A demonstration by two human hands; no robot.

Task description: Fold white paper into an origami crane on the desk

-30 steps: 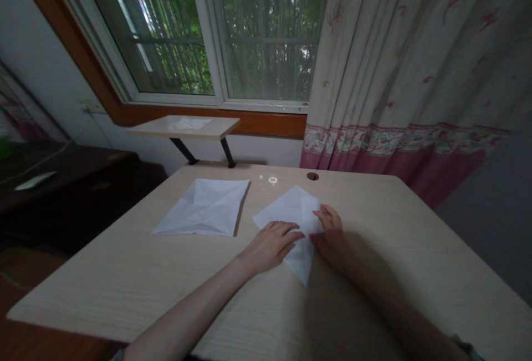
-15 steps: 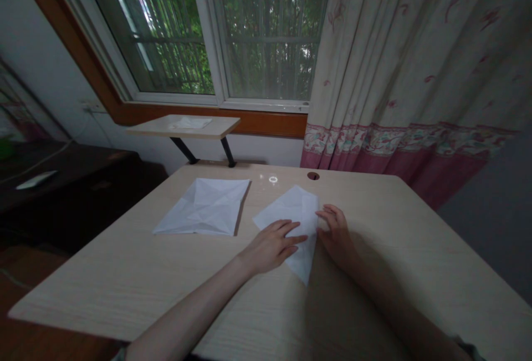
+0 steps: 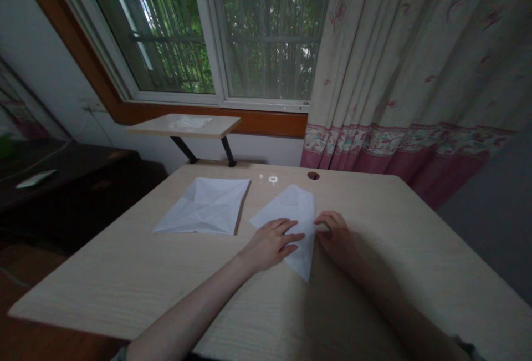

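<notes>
A white sheet of paper (image 3: 305,208), folded along its right side, lies on the table with a pointed corner toward me. My left hand (image 3: 272,244) rests flat on it, fingers spread. At the paper's right edge is my right hand (image 3: 336,236), its fingers curled and its thumb and fingertips close together on that edge. To the left, apart from both hands, another white sheet (image 3: 208,206) with crossing creases lies spread out.
The pale wooden table (image 3: 166,294) has a round cable hole (image 3: 313,176) at its far edge. A small raised shelf (image 3: 220,126) at the back left bears crumpled white paper (image 3: 192,122). A patterned curtain (image 3: 374,89) hangs behind on the right, beside the window (image 3: 266,34).
The folded paper has shifted slightly left and away from me. My right hand's fingers have drawn closer together at its edge. The left hand stays on it, moving slightly with it.
</notes>
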